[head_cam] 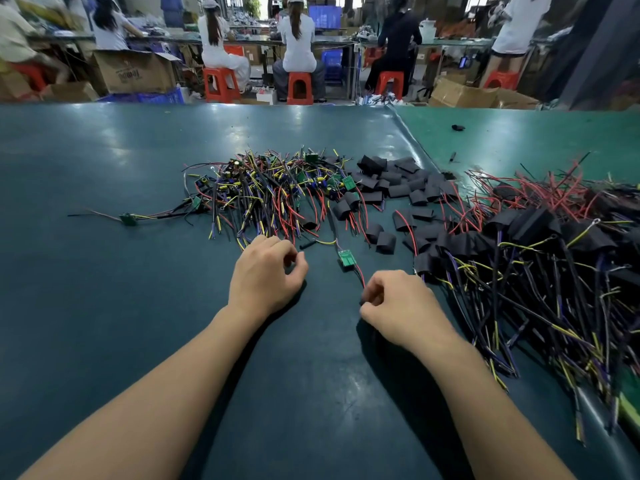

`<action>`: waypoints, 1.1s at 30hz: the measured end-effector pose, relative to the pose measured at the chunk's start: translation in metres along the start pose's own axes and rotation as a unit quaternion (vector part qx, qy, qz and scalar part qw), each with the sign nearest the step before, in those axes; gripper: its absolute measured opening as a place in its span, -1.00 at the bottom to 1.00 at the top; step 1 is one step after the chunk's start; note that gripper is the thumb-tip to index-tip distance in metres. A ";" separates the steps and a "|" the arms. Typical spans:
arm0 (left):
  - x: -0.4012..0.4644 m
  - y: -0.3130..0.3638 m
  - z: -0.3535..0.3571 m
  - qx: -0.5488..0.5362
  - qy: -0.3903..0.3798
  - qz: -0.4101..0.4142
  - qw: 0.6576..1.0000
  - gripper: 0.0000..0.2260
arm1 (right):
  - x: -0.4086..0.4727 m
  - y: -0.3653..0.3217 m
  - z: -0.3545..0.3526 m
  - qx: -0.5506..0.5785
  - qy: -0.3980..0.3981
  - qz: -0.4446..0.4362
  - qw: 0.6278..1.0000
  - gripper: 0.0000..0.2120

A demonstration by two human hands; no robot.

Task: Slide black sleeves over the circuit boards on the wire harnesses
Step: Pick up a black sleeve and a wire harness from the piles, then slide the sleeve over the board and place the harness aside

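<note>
Green boards, black sleeves: both hands low on the surface

Teal matting covers the surface [104, 306], with a lighter green sheet [519, 133] overlapping it at the far right. Finished heap [540, 265] at right: harnesses with black sleeves already over their boards, wires trailing toward the near edge. Bare heap [270, 188] at centre far: tangled red, yellow, black and purple wires with small green boards showing among them. Loose black sleeves [398, 181] lie scattered between the two heaps, some flattened, some curled open.

Left hand [266, 275] rests knuckles up just below the bare heap, fingers curled under, thumb near fingertips; cannot tell whether it holds anything. Right hand [394, 303] sits near the finished heap, thumb and forefinger pinching the end of a red wire [360, 277]. That wire runs up to a single green circuit board [346, 258], lying uncovered on the mat between the two hands, its other leads trailing back toward the bare heap.

One stray board [128, 219] lies alone far left. Beyond the surface, seated people on red stools [299, 88], backs turned
</note>
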State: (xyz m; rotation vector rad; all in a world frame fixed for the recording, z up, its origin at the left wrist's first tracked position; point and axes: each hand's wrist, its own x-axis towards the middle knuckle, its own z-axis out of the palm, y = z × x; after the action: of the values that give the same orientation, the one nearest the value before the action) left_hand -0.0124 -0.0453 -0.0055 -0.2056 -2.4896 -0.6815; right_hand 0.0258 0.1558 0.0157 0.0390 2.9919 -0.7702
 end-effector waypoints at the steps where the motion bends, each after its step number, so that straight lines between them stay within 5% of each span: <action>1: 0.000 0.001 0.000 0.001 -0.002 0.003 1.000 -0.80 | 0.001 -0.001 -0.002 0.007 -0.009 0.000 1.000 -0.93; 6: 0.001 0.002 0.000 0.011 -0.015 0.018 1.000 -0.81 | 0.036 -0.031 0.006 -0.050 0.082 -0.027 0.995 -0.51; 9: 0.002 0.002 -0.001 0.014 -0.023 0.031 0.999 -0.83 | 0.057 -0.040 0.013 -0.093 0.047 -0.032 0.994 -0.61; 13: 0.003 -0.001 0.000 0.015 -0.047 0.042 0.998 -0.85 | 0.061 -0.029 -0.010 0.183 0.107 -0.054 0.976 -0.79; 16: 0.004 -0.001 0.000 0.013 -0.057 0.032 0.998 -0.85 | 0.071 -0.018 -0.038 0.220 0.223 -0.070 0.947 -0.79; 25: 0.003 0.001 -0.002 0.018 -0.066 0.020 0.997 -0.84 | 0.105 -0.023 -0.004 -0.023 0.031 -0.026 0.999 -0.76; 29: 0.004 -0.004 0.001 0.015 -0.075 0.039 0.996 -0.79 | 0.094 -0.028 0.003 0.225 0.056 -0.009 0.973 -0.82; 33: 0.003 -0.007 0.001 -0.011 -0.077 0.074 0.994 -0.69 | 0.071 -0.036 -0.013 0.491 0.086 -0.025 0.866 -0.85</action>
State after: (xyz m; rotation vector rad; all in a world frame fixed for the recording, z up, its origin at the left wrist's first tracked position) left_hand -0.0173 -0.0506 -0.0079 -0.4623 -2.5814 -0.6518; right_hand -0.0466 0.1313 0.0399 0.0706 2.3700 -2.2782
